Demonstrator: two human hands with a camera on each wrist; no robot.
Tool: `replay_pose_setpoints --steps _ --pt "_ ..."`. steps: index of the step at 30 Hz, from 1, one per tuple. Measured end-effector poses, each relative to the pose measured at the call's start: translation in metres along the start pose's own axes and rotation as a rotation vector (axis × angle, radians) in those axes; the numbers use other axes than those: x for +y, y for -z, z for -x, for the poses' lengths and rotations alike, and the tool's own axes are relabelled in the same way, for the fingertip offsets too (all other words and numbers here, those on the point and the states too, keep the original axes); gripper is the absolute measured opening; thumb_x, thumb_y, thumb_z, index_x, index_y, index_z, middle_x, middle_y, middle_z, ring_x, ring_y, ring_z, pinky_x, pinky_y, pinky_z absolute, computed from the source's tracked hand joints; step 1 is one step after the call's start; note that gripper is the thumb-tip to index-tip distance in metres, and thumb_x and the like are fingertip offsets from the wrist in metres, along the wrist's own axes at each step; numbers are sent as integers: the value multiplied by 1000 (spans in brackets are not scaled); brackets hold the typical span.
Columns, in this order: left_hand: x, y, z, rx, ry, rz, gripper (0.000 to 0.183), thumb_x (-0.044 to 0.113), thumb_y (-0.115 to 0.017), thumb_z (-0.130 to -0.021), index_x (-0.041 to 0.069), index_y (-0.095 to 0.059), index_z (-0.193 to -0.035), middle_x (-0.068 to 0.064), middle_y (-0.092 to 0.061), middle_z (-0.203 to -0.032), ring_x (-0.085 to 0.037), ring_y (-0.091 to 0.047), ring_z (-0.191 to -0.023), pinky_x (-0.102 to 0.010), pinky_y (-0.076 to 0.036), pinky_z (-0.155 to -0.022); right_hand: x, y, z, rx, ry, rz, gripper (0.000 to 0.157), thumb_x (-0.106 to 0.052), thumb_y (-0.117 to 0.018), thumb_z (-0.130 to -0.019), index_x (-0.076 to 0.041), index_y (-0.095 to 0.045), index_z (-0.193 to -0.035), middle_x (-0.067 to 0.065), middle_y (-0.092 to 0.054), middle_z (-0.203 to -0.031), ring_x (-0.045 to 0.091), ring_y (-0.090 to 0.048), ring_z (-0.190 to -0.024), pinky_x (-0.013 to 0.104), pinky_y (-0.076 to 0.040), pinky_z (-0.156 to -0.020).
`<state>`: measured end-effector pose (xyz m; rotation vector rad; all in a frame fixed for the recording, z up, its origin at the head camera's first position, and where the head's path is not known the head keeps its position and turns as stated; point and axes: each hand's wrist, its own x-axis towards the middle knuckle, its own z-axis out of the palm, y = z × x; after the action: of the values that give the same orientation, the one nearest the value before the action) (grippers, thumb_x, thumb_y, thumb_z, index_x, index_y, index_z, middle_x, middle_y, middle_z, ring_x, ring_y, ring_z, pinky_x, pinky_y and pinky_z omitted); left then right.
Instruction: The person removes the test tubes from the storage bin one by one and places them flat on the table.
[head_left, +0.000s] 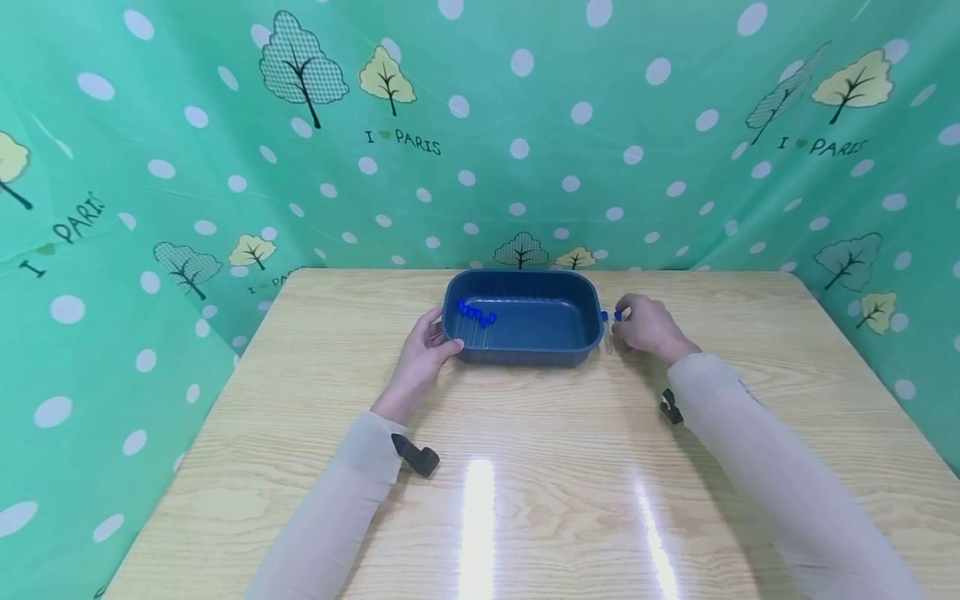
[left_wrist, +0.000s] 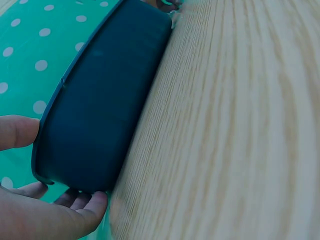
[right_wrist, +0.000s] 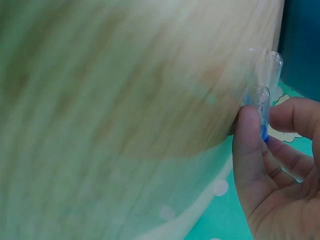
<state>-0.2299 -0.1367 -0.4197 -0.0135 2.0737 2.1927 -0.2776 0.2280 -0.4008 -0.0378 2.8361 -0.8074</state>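
One green cloth (head_left: pixel 67 358), dotted and printed with trees, hangs at the far left of my view, then runs behind the pale wooden counter (head_left: pixel 540 425) and round to the right. Next I see the left sleeve (head_left: pixel 330 500), light grey, with a black piece (head_left: pixel 416 456) at its cuff. At its end the left grip (head_left: pixel 420 358) grasps the blue tub (head_left: pixel 517 358) by its left end; I make out the thumb at the near corner and fingers against the outer wall. The tub sits on the counter, toward the back edge. Inside it, on the left, I find blue bits (head_left: pixel 476 313) grouped together, too small for me to count. Just right of the tub is a clear tube (right_wrist: pixel 276 65), between the tub and the right grip (head_left: pixel 654 327). That grip pinches a second tube (right_wrist: pixel 263 100), thumb against fingers; from the wrist I see it clear and slim, blue at one end, partly hidden by the hold. Farther right, the right sleeve (head_left: pixel 757 467) reaches from the lower corner, another black piece (head_left: pixel 670 407) beside its cuff.
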Motion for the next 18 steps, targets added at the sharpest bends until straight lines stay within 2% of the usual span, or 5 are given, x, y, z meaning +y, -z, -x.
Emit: replay_pose_setpoints --steps 10,18 --pt "24 -7 18 -8 16 -37 73 -4 -62 -87 5 -25 -150 -26 -34 -146 -36 -35 -135 -42 -38 -108 0 1 -4 -17 -9 4 42 -11 -54 -92 7 -46 -129 21 -61 -91 19 -61 -57 29 -51 -52" --pt "24 -7 18 -6 12 -37 73 -3 -62 -87 5 -26 -149 -26 -34 -146 -37 -34 -135 -43 -38 -108 0 -1 -7 -58 -41 7 39 -11 -52 -93 6 -45 -128 17 -61 -82 19 -60 -58 28 -52 -53"
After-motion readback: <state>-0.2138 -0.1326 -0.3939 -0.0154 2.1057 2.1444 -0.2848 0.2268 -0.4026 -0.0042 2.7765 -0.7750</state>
